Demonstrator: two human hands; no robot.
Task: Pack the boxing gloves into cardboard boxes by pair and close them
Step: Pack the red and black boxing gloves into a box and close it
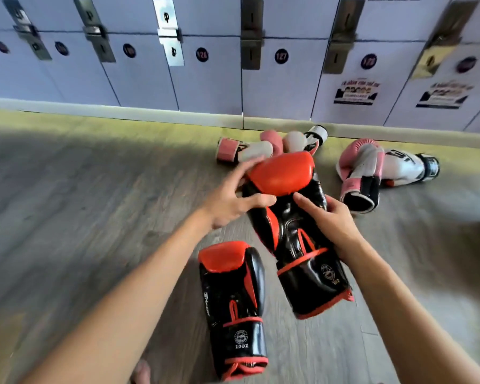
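A black and orange boxing glove (pixel 297 225) is lifted off the floor in the middle of the view. My right hand (pixel 331 221) grips its right side, thumb across the palm. My left hand (pixel 233 198) touches the orange padded end with its fingers spread. Its matching glove (pixel 233 306) lies flat on the floor below and to the left, cuff toward me. Behind, a pink and white pair (pixel 272 146) lies by the lockers, and another pink and white pair (pixel 372 173) lies to the right. No cardboard box is in view.
A row of pale numbered lockers (pixel 205 65) runs along the far wall above a low plinth. The floor (pixel 94 203) is grey wood planking. A bare toe (pixel 142 372) shows at the bottom edge.
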